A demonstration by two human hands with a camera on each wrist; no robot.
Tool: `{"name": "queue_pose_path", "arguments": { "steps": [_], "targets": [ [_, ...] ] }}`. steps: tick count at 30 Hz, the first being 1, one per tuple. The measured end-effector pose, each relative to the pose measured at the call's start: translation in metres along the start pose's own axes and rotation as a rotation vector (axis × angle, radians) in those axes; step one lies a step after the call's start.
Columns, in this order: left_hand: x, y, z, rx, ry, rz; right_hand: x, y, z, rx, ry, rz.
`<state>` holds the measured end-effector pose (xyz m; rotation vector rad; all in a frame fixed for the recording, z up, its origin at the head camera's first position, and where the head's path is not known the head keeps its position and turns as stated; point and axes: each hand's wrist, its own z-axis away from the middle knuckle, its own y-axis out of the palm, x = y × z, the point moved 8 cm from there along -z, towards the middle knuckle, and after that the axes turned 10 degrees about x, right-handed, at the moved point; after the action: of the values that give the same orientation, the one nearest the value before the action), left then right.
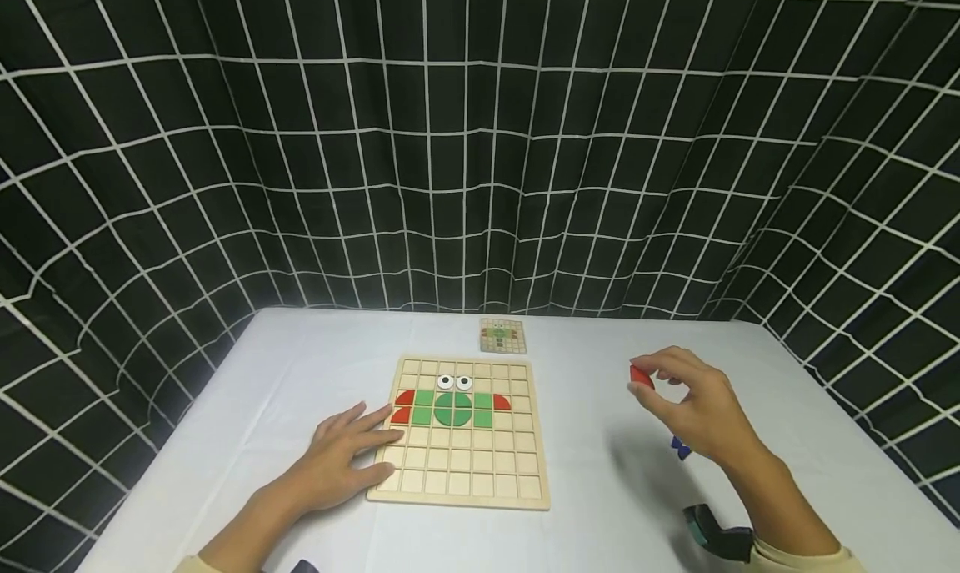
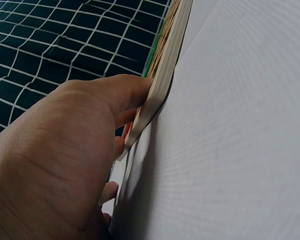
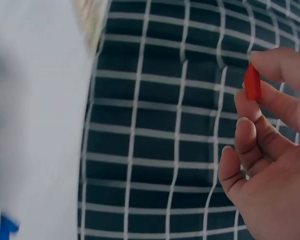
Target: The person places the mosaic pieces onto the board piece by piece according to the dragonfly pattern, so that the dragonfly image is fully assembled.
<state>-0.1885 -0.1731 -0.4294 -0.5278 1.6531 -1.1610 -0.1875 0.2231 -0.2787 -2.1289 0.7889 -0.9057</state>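
A wooden grid board lies on the white table, bearing green squares, green quarter-circles that form a disc, two round eye pieces and three red quarter-circle pieces, one of them at the right side. My left hand rests on the board's left edge with its fingers spread; in the left wrist view its fingertips touch the board's rim. Over the table to the right of the board, my right hand pinches a red piece between thumb and fingers.
Behind the board lies a small pattern card with a similar figure. Blue pieces lie on the table below the right hand. A black curtain with white grid lines encloses the table's back and sides.
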Motion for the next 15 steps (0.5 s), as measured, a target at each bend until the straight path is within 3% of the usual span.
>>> {"name": "queue_pose_path", "arguments": {
  "steps": [8,15],
  "targets": [
    [0.001,0.001,-0.001,0.002,-0.001,0.001,0.043,0.016,-0.013,-0.009,-0.097,-0.077],
    [0.003,0.002,-0.002,0.005,-0.001,0.001,0.060,0.044,-0.024,0.031,-0.048,-0.113]
  ]
}}
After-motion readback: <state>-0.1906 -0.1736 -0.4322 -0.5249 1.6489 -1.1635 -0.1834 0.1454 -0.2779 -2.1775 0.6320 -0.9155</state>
